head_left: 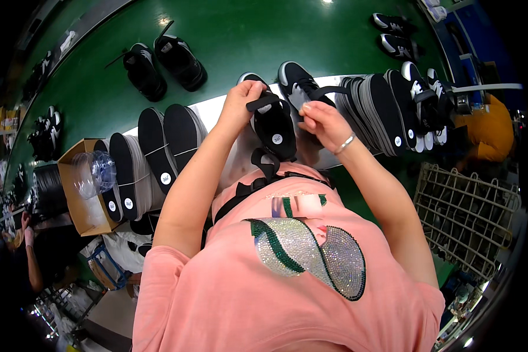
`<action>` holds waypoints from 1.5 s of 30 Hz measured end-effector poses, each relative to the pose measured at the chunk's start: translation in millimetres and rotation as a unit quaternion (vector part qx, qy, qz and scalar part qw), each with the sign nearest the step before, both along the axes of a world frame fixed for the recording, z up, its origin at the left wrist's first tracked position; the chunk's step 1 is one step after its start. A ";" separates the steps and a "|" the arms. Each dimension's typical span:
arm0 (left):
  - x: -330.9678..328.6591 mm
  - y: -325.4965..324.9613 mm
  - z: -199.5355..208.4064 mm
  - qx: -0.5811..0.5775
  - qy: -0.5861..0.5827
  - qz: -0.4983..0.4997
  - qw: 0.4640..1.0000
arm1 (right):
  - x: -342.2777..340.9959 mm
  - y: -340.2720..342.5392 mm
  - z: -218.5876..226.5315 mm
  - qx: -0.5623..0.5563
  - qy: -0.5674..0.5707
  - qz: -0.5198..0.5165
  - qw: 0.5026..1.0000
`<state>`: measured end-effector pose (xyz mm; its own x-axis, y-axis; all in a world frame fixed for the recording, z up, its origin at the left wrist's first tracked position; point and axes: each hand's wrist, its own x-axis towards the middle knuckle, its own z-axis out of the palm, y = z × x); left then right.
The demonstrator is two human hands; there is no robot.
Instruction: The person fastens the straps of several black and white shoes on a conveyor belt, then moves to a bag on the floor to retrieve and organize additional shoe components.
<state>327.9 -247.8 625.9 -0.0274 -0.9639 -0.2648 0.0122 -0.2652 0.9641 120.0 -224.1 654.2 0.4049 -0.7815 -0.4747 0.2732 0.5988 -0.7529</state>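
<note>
A black sneaker [274, 124] stands in front of me, toe pointing away, a round white label on its insole. The fingers of my left hand [240, 107] are closed in a pinch at its black strap [258, 104], near the tongue. Just right of it is a second black sneaker [298, 82] with a silver-grey toe, its loose strap [330, 91] sticking out to the right. My right hand [328, 124], a bracelet on its wrist, hovers over that second sneaker's heel with thumb and fingertips pressed together. Whatever they pinch is too small to make out.
Stacks of black insoles [136, 176] line the near edge at left, with more insoles [372, 108] at right. Another sneaker pair [180, 61] sits on the green surface [234, 35]. A cardboard box [91, 205] is at left, a wire rack [466, 217] at right.
</note>
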 end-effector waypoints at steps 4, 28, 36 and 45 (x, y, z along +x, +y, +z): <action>14.4 23.9 46.9 -0.070 -0.039 0.128 0.989 | 7.2 19.4 39.3 -0.166 0.219 0.067 0.959; 168.3 113.8 115.0 -0.205 -0.605 0.333 0.693 | 66.7 26.4 19.4 -0.350 0.509 0.527 0.584; -39.0 50.7 87.5 -0.175 -0.081 -0.088 0.977 | 7.4 24.5 70.2 -0.467 0.504 0.262 0.678; -105.4 18.9 22.7 -0.286 -0.410 -0.169 0.849 | -184.0 -11.1 38.7 -0.236 0.822 -0.038 0.516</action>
<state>222.5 -228.9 648.6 -0.3608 -0.9149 0.1809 -0.7097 0.3952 0.5832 -64.0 -235.2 692.9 -0.2833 -0.9511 0.1233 -0.9587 0.2777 -0.0610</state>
